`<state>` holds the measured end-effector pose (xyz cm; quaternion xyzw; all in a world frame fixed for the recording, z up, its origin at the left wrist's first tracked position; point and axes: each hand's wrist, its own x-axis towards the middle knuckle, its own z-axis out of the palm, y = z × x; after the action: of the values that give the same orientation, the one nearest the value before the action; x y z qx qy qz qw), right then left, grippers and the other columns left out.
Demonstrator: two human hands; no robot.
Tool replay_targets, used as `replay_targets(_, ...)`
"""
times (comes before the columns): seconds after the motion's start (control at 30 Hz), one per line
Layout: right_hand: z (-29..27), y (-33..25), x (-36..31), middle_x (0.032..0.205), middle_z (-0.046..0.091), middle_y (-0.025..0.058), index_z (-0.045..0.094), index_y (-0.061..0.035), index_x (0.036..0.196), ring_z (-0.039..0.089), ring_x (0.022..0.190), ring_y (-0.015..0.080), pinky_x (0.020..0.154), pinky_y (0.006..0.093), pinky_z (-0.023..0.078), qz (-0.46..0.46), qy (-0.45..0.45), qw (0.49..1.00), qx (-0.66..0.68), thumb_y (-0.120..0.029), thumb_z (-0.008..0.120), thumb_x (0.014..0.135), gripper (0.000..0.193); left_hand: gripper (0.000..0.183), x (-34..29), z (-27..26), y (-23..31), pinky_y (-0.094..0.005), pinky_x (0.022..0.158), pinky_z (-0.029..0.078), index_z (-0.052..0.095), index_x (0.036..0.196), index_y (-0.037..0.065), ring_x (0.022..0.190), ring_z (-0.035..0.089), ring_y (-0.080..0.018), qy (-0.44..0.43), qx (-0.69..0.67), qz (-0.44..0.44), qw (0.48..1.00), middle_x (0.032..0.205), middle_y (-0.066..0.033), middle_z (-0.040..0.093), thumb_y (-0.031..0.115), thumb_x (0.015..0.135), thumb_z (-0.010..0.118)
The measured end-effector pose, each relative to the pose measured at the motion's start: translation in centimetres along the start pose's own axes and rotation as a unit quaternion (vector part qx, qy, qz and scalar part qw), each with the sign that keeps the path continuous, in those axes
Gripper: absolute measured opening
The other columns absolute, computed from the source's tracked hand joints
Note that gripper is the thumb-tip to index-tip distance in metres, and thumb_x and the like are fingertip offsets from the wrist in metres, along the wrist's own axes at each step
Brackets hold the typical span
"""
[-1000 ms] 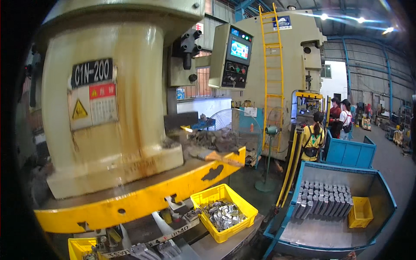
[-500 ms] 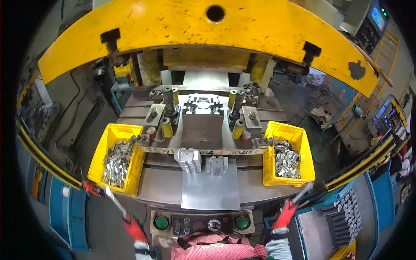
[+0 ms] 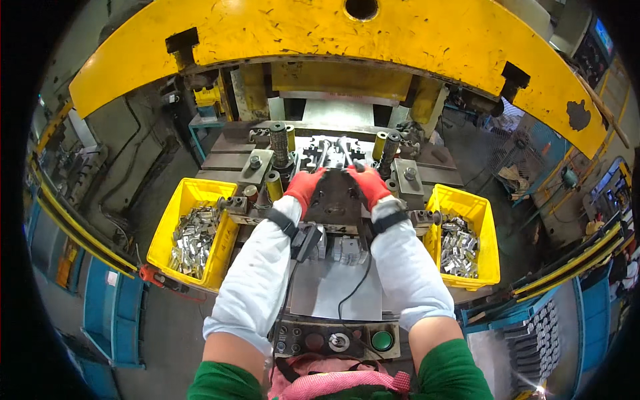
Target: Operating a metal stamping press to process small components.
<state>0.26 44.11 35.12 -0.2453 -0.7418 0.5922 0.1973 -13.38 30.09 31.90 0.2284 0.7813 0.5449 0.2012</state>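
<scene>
Both my arms reach forward over the press bed. My left hand [image 3: 305,189], in a red glove, is closed around a slim silver rod-like tool [image 3: 324,157]. A similar silver rod-like tool [image 3: 345,151] sticks out of my right hand [image 3: 369,185], also gloved in red and closed. The front ends of both tools lie over the bright metal die [image 3: 308,144]; whether they touch a part there I cannot tell. Below my hands is the dark die plate [image 3: 333,200]. Stacked grey metal parts [image 3: 349,249] stand between my forearms, partly covered by cables and my left wrist strap.
Overhead spans the yellow press ram [image 3: 287,40]. Upright guide posts [image 3: 279,143] flank the die. Yellow bins of small metal pieces stand left [image 3: 160,243] and right [image 3: 492,250]. Nearer me are a metal sheet [image 3: 333,293] and a control panel with a green button [image 3: 382,341].
Both hands, spread low at the sides half a second ago, have moved forward and inward with their tools to the die. The whole view has shifted slightly.
</scene>
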Motion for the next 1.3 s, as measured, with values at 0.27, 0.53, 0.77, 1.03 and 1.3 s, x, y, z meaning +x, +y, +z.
replay_targets(0.27,-12.2,5.3,-23.7,0.075,0.054,0.0071,0.039,-0.0022,0.119,0.048,0.065,0.0140,0.062,0.0281,0.041,-0.061,0.363,0.928,-0.052,-0.018,0.049,0.084,0.040,0.026,-20.1,-8.9,0.5,-0.0188,0.045,0.040,0.049,0.106,0.008,0.063,0.053,-0.0079,0.143,-0.229,-0.036,0.962,0.094,-0.0038,0.057,0.018,0.083,0.052)
replay_targets(0.53,-8.2,10.0,-33.1,0.095,0.057,0.0099,0.039,-0.0023,0.121,0.053,0.086,0.0167,0.077,0.0286,0.041,0.117,0.245,0.944,-0.188,-0.020,0.057,0.078,0.050,0.028,-28.7,-17.2,-10.5,-0.0218,0.032,0.032,0.051,0.092,0.009,0.035,0.038,-0.0082,0.227,-0.131,-0.228,0.938,0.054,-0.0028,0.049,0.033,0.078,0.057)
replay_targets(0.77,-2.3,7.8,-26.5,0.080,0.052,0.0007,0.038,-0.0083,0.123,0.045,0.059,0.0067,0.050,0.0218,0.042,0.223,0.026,0.961,0.162,-0.021,0.056,0.080,0.049,0.028,-28.9,-12.6,-9.1,-0.0195,0.032,0.031,0.051,0.092,0.007,0.037,0.039,-0.0057,0.247,-0.162,-0.133,0.946,0.056,-0.0009,0.047,0.032,0.080,0.055)
replay_targets(1.03,-2.6,2.6,-11.7,0.086,0.055,0.0109,0.041,0.0004,0.116,0.051,0.077,0.0187,0.070,0.0299,0.040,-0.145,0.139,0.980,0.004,-0.027,0.048,0.084,0.043,0.026,-31.6,-12.4,-10.2,-0.0204,0.030,0.032,0.051,0.095,0.008,0.033,0.039,-0.0068,0.246,-0.194,-0.170,0.934,0.055,-0.0039,0.050,0.029,0.081,0.055)
replay_targets(1.3,0.5,2.9,-1.9,0.077,0.058,0.0127,0.054,-0.0055,0.092,0.056,0.072,0.0263,0.066,0.0340,0.041,-0.054,0.093,0.991,-0.082,-0.034,0.053,0.078,0.032,0.024,-34.2,-11.8,-11.2,-0.0212,0.030,0.032,0.049,0.091,0.009,0.035,0.040,-0.0076,0.282,-0.231,-0.160,0.917,0.053,-0.0027,0.047,0.028,0.080,0.056)
